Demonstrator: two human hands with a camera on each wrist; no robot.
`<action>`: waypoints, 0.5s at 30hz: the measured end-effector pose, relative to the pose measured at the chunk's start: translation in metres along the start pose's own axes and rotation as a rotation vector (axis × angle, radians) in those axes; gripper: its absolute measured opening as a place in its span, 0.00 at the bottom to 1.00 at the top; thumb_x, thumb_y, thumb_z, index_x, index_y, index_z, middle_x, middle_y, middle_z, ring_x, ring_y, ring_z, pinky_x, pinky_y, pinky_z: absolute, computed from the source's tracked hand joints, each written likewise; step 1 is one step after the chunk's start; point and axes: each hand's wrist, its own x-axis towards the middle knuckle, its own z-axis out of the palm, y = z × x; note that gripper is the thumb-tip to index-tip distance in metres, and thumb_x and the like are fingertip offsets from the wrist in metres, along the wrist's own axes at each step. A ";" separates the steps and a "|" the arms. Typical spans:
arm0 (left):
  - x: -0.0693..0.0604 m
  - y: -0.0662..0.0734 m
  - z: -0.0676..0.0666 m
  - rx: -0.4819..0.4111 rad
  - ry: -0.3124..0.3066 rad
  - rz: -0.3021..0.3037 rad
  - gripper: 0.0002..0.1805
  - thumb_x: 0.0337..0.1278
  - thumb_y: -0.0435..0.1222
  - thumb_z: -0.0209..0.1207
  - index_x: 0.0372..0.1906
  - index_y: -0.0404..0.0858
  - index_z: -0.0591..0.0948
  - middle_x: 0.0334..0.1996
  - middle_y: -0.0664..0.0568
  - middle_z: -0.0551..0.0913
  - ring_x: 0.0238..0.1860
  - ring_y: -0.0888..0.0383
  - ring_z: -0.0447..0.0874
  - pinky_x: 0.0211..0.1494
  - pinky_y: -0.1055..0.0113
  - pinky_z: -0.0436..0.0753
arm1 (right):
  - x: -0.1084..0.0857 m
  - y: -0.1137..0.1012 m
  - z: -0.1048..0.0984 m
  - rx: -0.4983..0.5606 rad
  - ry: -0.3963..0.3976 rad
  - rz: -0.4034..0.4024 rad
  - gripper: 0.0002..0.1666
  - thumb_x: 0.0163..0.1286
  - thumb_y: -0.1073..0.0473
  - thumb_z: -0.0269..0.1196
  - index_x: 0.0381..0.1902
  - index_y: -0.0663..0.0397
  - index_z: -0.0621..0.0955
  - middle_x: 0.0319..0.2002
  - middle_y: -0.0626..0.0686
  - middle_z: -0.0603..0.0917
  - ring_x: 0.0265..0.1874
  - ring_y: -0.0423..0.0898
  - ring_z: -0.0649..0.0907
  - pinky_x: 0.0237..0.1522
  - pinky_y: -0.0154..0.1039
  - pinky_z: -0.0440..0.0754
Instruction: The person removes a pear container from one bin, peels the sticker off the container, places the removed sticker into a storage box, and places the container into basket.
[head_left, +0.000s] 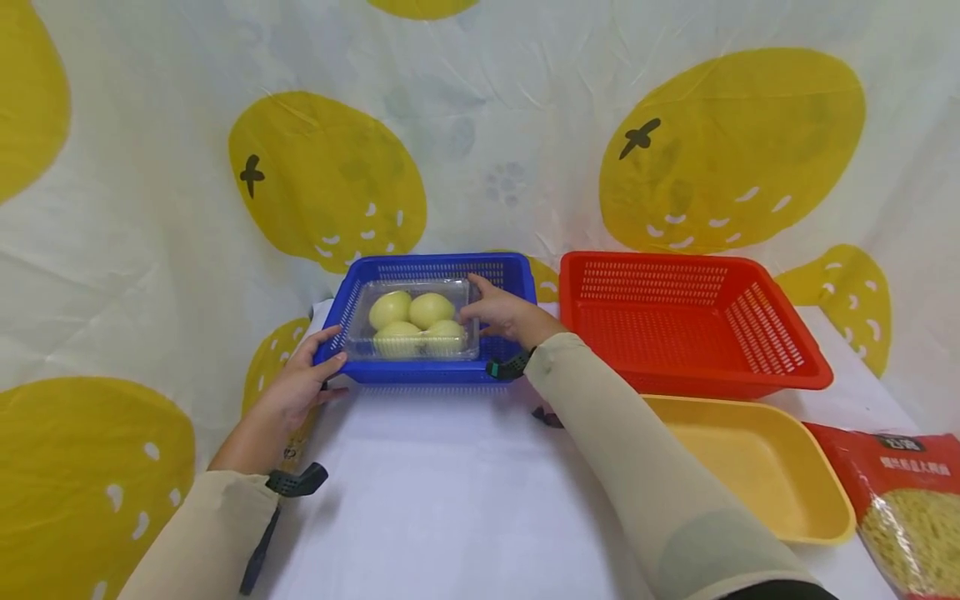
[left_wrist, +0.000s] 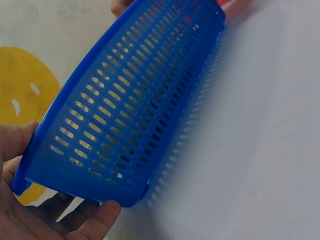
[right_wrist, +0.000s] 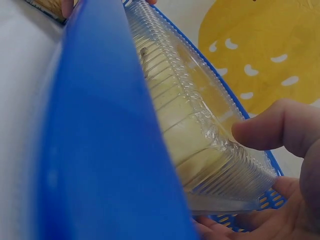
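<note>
A clear plastic box [head_left: 360, 346] holds several round, pale yellow-green fruits or vegetables [head_left: 431, 310] and sits inside a blue perforated basket [head_left: 420, 372]. My right hand [head_left: 504, 312] holds the box by its right end. In the right wrist view the thumb [right_wrist: 265, 130] lies on the box's upper edge, with the other fingers lower down at its end. My left hand [head_left: 296, 383] grips the basket's left front corner. The left wrist view has its thumb [left_wrist: 17, 140] at the rim and the fingers [left_wrist: 97, 220] around the corner from below.
Right of the blue basket stands a red perforated basket [head_left: 637, 325]. A yellow tray [head_left: 757, 458] is in front of it, partly behind my right forearm. At the far right lies a red printed bag [head_left: 900, 500]. Beside my left wrist is a partly hidden brown printed package [head_left: 296, 446].
</note>
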 end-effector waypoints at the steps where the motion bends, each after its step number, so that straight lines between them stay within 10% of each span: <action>1: 0.000 0.000 0.000 0.006 -0.001 0.003 0.37 0.85 0.40 0.52 0.88 0.56 0.52 0.87 0.42 0.41 0.81 0.36 0.56 0.74 0.36 0.73 | -0.001 0.000 0.000 0.002 0.001 -0.001 0.67 0.62 0.74 0.66 0.89 0.35 0.45 0.87 0.57 0.42 0.80 0.61 0.60 0.77 0.66 0.66; 15: -0.002 0.002 0.003 0.057 0.024 0.004 0.37 0.85 0.39 0.53 0.88 0.53 0.52 0.87 0.40 0.40 0.83 0.35 0.53 0.75 0.36 0.71 | -0.002 0.000 -0.002 0.032 0.027 -0.009 0.63 0.65 0.75 0.66 0.89 0.38 0.49 0.87 0.59 0.45 0.80 0.61 0.62 0.77 0.64 0.66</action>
